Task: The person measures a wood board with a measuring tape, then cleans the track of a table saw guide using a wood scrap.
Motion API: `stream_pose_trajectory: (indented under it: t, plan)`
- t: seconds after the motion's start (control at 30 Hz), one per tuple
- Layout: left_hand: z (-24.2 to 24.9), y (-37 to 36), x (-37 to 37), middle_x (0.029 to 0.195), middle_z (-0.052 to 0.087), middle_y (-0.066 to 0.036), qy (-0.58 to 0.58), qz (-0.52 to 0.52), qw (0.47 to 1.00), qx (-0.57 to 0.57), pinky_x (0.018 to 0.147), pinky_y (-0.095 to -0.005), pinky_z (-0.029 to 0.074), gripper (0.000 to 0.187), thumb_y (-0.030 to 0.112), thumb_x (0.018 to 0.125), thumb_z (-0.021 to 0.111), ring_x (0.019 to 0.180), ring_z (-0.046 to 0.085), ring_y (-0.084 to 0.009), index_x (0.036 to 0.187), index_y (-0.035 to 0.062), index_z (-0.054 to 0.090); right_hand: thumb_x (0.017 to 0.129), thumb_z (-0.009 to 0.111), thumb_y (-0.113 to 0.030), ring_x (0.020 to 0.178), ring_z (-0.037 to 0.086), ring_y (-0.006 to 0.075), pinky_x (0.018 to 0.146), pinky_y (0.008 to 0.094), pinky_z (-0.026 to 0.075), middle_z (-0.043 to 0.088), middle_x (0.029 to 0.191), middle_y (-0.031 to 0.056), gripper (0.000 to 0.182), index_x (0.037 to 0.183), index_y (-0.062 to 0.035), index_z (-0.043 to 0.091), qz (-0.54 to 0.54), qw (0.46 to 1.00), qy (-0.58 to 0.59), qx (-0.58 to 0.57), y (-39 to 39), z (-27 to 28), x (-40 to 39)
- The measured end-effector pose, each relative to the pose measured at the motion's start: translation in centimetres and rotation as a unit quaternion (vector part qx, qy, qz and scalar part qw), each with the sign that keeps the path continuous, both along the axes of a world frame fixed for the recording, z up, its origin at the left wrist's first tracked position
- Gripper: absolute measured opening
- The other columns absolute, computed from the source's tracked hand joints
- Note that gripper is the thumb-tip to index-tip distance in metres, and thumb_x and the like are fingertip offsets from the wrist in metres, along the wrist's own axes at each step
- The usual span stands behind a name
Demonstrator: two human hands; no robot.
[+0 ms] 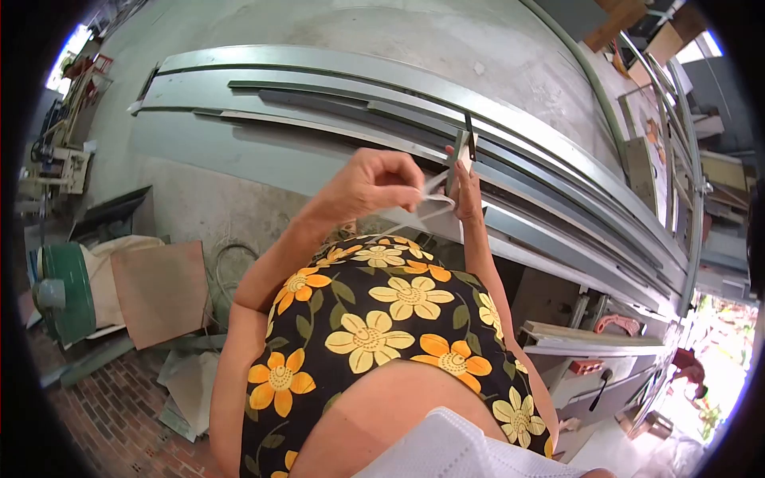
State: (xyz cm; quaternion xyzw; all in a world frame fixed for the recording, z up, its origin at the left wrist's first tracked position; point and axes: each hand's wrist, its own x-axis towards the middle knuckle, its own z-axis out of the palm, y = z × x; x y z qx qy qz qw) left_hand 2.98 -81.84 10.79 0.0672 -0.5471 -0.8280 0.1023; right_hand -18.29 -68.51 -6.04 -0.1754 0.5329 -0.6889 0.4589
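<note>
My left hand (370,185) is raised in front of my chest, thumb and forefinger pinched on a thin whitish translucent strip (435,213). That strip loops across to my right hand (468,195), which grips a short grey metal profile piece (462,153) held upright. A narrow black part (471,135) shows along the piece's far side. Just beyond both hands, long grey metal profiles (319,99) lie side by side, running from the upper left down to the right.
On the left stand a green rounded object (68,291) and a brown board (159,293) over a brick floor (103,414). To the right, a shelf (594,348) holds a pinkish-red handle-shaped item (618,324). Far right, a person (688,371) appears small in bright light.
</note>
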Motion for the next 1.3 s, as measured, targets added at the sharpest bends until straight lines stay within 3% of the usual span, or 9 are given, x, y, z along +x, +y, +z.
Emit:
stream_pose_trajectory:
  t: [0.23, 0.37, 0.4, 0.5, 0.53, 0.97, 1.07, 1.17, 1.3]
  plan:
    - [-0.4, -2.4, 0.2, 0.088, 0.058, -0.006, 0.063, 0.069, 0.99, 0.104, 0.066, -0.0217, 0.049, 0.004, 0.001, 0.085, 0.062, 0.071, 0.058, -0.0102, 0.083, 0.0044, 0.061, 0.094, 0.054, -0.042, 0.06, 0.063, 0.0152, 0.048, 0.0237, 0.047, 0.065, 0.075, 0.0123, 0.058, 0.139, -0.0075, 0.045, 0.03, 1.0, 0.009, -0.004, 1.8, 1.2, 0.4]
    - [0.0, -3.8, -0.1, 0.088, 0.061, -0.006, 0.13, 0.065, 0.983, 0.116, 0.067, -0.0225, 0.05, 0.002, 0.005, 0.088, 0.065, 0.074, 0.06, -0.0104, 0.088, 0.0039, 0.063, 0.094, 0.053, -0.042, 0.05, 0.057, 0.0121, 0.048, 0.023, 0.046, 0.066, 0.071, 0.014, 0.057, 0.139, -0.008, 0.046, -0.028, 0.999, 0.031, -0.021, 3.7, 1.6, 0.8]
    - [0.0, -4.0, -0.2, 0.09, 0.061, -0.006, 0.135, 0.072, 0.982, 0.109, 0.067, -0.0228, 0.051, 0.003, 0.006, 0.089, 0.065, 0.074, 0.06, -0.0104, 0.089, 0.0037, 0.063, 0.09, 0.057, -0.048, 0.048, 0.057, 0.0109, 0.047, 0.0218, 0.046, 0.066, 0.07, 0.013, 0.069, 0.14, -0.004, 0.043, -0.04, 0.997, 0.057, -0.016, 4.1, 1.8, 0.7]
    - [0.7, -4.0, -0.9, 0.09, 0.061, -0.006, 0.136, 0.078, 0.982, 0.101, 0.068, -0.0234, 0.051, 0.003, 0.006, 0.089, 0.065, 0.075, 0.06, -0.0103, 0.09, 0.0038, 0.063, 0.089, 0.062, -0.042, 0.049, 0.057, 0.0113, 0.048, 0.0215, 0.046, 0.066, 0.071, 0.0124, 0.066, 0.139, -0.0036, 0.044, -0.066, 0.994, 0.084, -0.013, 5.0, 2.2, 0.8]
    - [0.8, -3.9, -1.2, 0.09, 0.061, -0.006, 0.138, 0.076, 0.982, 0.1, 0.068, -0.0236, 0.051, 0.003, 0.006, 0.089, 0.064, 0.075, 0.06, -0.0101, 0.09, 0.0038, 0.063, 0.089, 0.065, -0.024, 0.051, 0.057, 0.0113, 0.05, 0.0228, 0.047, 0.067, 0.073, 0.0117, 0.054, 0.137, -0.0045, 0.048, -0.072, 0.995, 0.057, -0.037, 5.1, 2.7, 1.0]
    - [3.7, -3.1, 0.8, 0.088, 0.058, -0.009, 0.165, 0.051, 0.984, -0.032, 0.065, -0.0232, 0.049, 0.005, 0.006, 0.087, 0.064, 0.071, 0.058, -0.0105, 0.088, 0.0026, 0.06, 0.09, 0.065, -0.024, 0.05, 0.057, 0.01, 0.046, 0.023, 0.045, 0.068, 0.074, 0.009, 0.028, 0.106, -0.0025, 0.057, -0.115, 0.984, 0.12, 0.072, 4.2, 1.4, 0.6]
    - [4.2, -3.0, 1.7, 0.087, 0.057, -0.009, 0.175, 0.058, 0.982, -0.031, 0.061, -0.0229, 0.048, 0.007, 0.007, 0.086, 0.065, 0.068, 0.058, -0.0109, 0.087, 0.0025, 0.059, 0.089, 0.065, -0.027, 0.049, 0.057, 0.0099, 0.045, 0.0232, 0.045, 0.068, 0.073, 0.0094, 0.031, 0.107, -0.0025, 0.057, -0.116, 0.982, 0.117, 0.086, 3.7, 1.4, 0.4]
    - [5.1, -3.0, 2.8, 0.084, 0.055, -0.01, 0.186, 0.077, 0.979, -0.018, 0.058, -0.0219, 0.047, 0.009, 0.009, 0.085, 0.065, 0.065, 0.056, -0.0111, 0.085, 0.0029, 0.058, 0.091, 0.064, -0.029, 0.05, 0.055, 0.0071, 0.047, 0.0208, 0.045, 0.068, 0.075, 0.0088, 0.048, 0.132, -0.0068, 0.052, -0.094, 0.986, 0.098, 0.095, 3.4, 1.1, 0.1]
    - [6.3, -2.9, 4.3, 0.081, 0.053, -0.01, 0.208, 0.093, 0.973, -0.031, 0.055, -0.0203, 0.046, 0.013, 0.013, 0.082, 0.066, 0.061, 0.054, -0.0106, 0.082, 0.0032, 0.056, 0.091, 0.064, -0.031, 0.05, 0.055, 0.0081, 0.046, 0.0219, 0.044, 0.067, 0.075, 0.0087, 0.049, 0.132, -0.0074, 0.052, -0.09, 0.989, 0.068, 0.096, 2.9, 1.1, -0.4]
